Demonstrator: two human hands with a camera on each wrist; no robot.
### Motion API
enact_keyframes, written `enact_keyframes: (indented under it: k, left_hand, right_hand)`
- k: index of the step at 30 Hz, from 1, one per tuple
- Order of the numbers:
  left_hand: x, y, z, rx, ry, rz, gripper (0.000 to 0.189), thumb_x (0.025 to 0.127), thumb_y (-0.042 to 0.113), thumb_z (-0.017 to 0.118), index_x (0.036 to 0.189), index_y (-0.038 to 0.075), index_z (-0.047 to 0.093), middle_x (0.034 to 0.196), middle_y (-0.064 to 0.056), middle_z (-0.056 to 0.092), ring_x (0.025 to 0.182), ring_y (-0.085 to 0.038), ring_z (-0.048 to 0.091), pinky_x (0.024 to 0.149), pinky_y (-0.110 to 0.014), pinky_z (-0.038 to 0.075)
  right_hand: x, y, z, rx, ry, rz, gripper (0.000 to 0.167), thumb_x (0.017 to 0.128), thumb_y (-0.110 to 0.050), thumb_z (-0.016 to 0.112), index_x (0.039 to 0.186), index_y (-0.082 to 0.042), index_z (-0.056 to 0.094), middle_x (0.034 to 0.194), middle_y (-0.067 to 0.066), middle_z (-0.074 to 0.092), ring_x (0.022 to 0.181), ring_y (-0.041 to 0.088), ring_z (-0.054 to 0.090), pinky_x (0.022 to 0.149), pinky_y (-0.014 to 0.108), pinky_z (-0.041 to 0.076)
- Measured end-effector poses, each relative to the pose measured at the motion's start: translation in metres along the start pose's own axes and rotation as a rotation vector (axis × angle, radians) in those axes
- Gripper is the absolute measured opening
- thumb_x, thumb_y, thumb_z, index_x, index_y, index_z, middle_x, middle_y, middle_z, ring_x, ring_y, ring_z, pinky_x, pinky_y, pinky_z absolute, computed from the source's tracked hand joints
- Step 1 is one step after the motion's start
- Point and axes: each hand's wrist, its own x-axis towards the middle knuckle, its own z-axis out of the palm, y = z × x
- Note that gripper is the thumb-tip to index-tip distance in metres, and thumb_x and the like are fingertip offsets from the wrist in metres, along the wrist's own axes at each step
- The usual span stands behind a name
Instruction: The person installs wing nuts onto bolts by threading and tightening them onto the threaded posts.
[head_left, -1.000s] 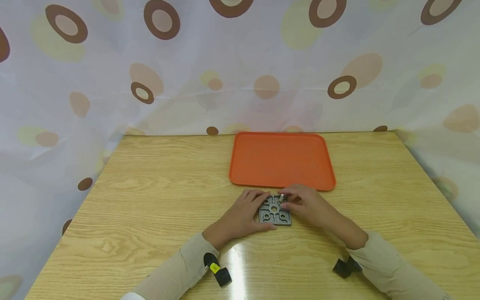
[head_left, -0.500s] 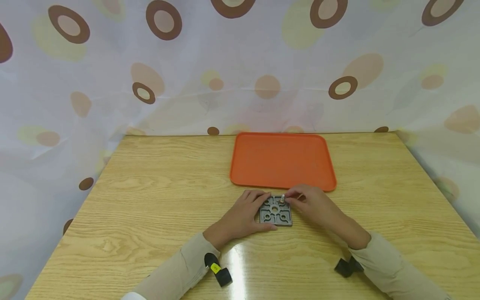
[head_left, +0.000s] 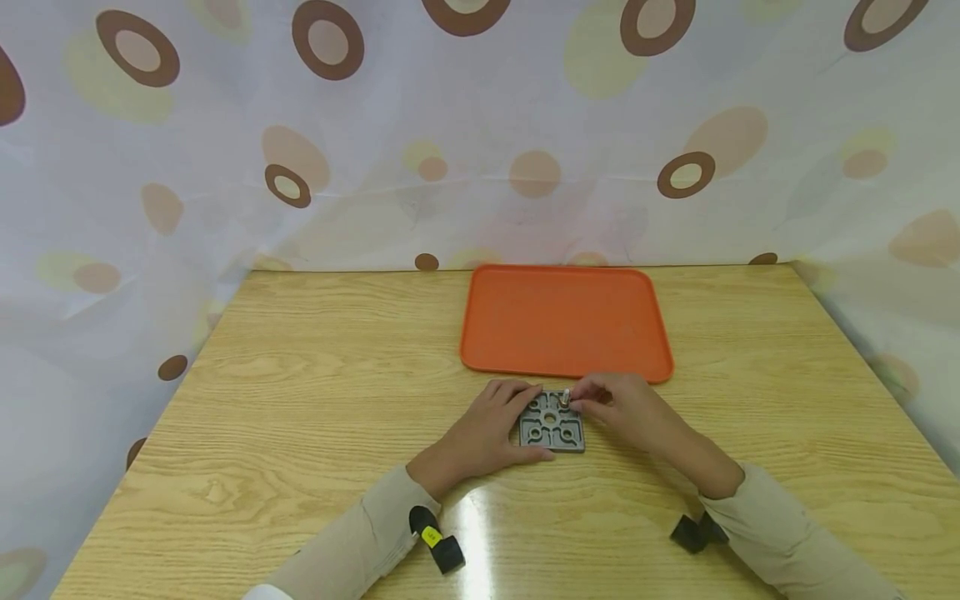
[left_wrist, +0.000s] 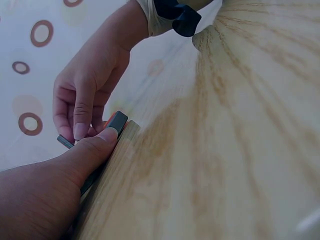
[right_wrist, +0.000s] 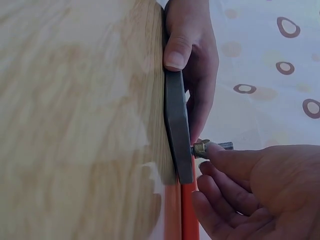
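Note:
A square grey metal plate [head_left: 551, 437] with several round holes and raised ribs lies on the table in the head view. My left hand [head_left: 491, 429] grips it from the left, thumb along the near edge and fingers at the far edge. At the plate's far right corner a threaded bolt [right_wrist: 227, 145] stands up from its face. Around that bolt sits a brass-coloured nut [right_wrist: 200, 148], close to the plate. My right hand [head_left: 626, 408] pinches the nut between thumb and forefinger; the fingertips partly hide its shape.
Just beyond the plate lies an orange tray [head_left: 562, 321] on the wooden table [head_left: 337, 358]. A patterned curtain [head_left: 480, 125] rises behind the table and along both sides. Black wrist cameras [head_left: 447, 553] are strapped to both sleeves.
My right fingers have shifted slightly right and drawn closer together at the nut, leaving more of the bolt visible. The left hand holds the plate in the same place.

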Motion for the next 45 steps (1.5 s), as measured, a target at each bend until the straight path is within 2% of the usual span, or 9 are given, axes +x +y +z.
enact_keyframes:
  k: [9,20,25,31,37,45]
  left_hand:
    - [-0.0002,0.0,-0.0005,-0.003,0.0,-0.005,0.093,0.075,0.076,0.048,0.146,0.017,0.031,0.138,0.004,0.036,0.121,-0.014,0.031,0.101,-0.032,0.031]
    - [-0.0002,0.0001,0.0,-0.001,-0.003,-0.001,0.094,0.075,0.076,0.047,0.146,0.017,0.03,0.138,0.003,0.036,0.121,-0.014,0.031,0.101,-0.032,0.031]
    - [-0.0002,0.0003,-0.001,0.004,-0.001,0.003,0.094,0.075,0.076,0.048,0.146,0.017,0.03,0.138,0.003,0.035,0.121,-0.014,0.031,0.101,-0.032,0.031]
    - [-0.0005,0.0006,-0.0019,0.011,0.0,0.002,0.093,0.075,0.076,0.048,0.146,0.017,0.031,0.138,0.003,0.035,0.121,-0.014,0.031,0.101,-0.032,0.032]
    - [-0.0011,0.0006,-0.0016,0.01,0.001,0.0,0.093,0.075,0.076,0.047,0.146,0.017,0.031,0.138,0.003,0.036,0.122,-0.014,0.031,0.101,-0.032,0.032]
    - [-0.0012,0.0004,-0.0015,0.003,0.003,0.001,0.093,0.075,0.075,0.049,0.146,0.017,0.03,0.138,0.003,0.036,0.122,-0.014,0.031,0.101,-0.032,0.031]
  right_hand:
    - [0.0022,-0.0004,0.0035,0.011,-0.006,0.013,0.01,0.084,-0.016,0.069,0.093,-0.011,0.067,0.082,-0.006,0.065,0.078,0.008,0.061,0.071,0.027,0.05]
    - [0.0013,-0.0019,0.0037,0.02,-0.004,-0.034,0.017,0.084,-0.014,0.069,0.099,-0.006,0.067,0.085,-0.006,0.066,0.081,0.009,0.062,0.073,0.028,0.05]
    - [0.0011,-0.0026,0.0046,0.036,0.002,-0.013,0.027,0.084,-0.016,0.069,0.108,-0.004,0.066,0.098,0.001,0.065,0.087,0.016,0.061,0.073,0.027,0.051]
    - [0.0001,-0.0028,0.0058,0.056,-0.002,-0.045,0.033,0.085,-0.013,0.068,0.116,-0.001,0.062,0.11,0.009,0.061,0.089,0.019,0.062,0.073,0.026,0.051]
    - [0.0008,-0.0022,0.006,0.042,-0.001,-0.039,0.031,0.085,-0.016,0.068,0.113,-0.003,0.064,0.106,0.005,0.062,0.088,0.017,0.062,0.073,0.026,0.051]
    - [0.0,-0.0006,0.0043,-0.003,0.058,-0.021,0.02,0.085,-0.015,0.069,0.103,-0.009,0.068,0.096,-0.002,0.065,0.083,0.014,0.062,0.07,0.031,0.051]
